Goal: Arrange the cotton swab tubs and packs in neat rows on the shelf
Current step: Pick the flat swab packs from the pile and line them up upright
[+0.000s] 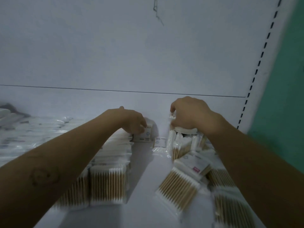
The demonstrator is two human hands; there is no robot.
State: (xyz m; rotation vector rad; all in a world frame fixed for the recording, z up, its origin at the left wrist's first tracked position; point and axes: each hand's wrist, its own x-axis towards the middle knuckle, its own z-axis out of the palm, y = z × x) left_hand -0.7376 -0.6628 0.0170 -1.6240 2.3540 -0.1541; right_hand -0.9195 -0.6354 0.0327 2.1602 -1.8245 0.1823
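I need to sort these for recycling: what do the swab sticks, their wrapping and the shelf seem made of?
Swab sticks: tan, matte, probably wood or bamboo, with white fluffy tips that look like cotton.
Wrapping: clear glossy film, likely plastic, judging by its glints and crinkles.
Shelf: smooth white surface with a soft sheen, perhaps painted metal; the picture cannot settle it.

Dim, cool-toned view, soft throughout.
We find low, flat light that leaves the back panel (pixel 148 55) an even blue-grey; soft shade lies on the shelf (pixel 144 178) just right of the left row (pixel 107 183), which points to light from the left. We note glare on clear wrapping (pixel 32 129) at far left, with smear there and at the bottom right corner. Edges of the left hand (pixel 131 120), the right hand (pixel 189 112) and the packs (pixel 181 142) they hold are soft. The slotted upright (pixel 258 65) bends with the wide lens.
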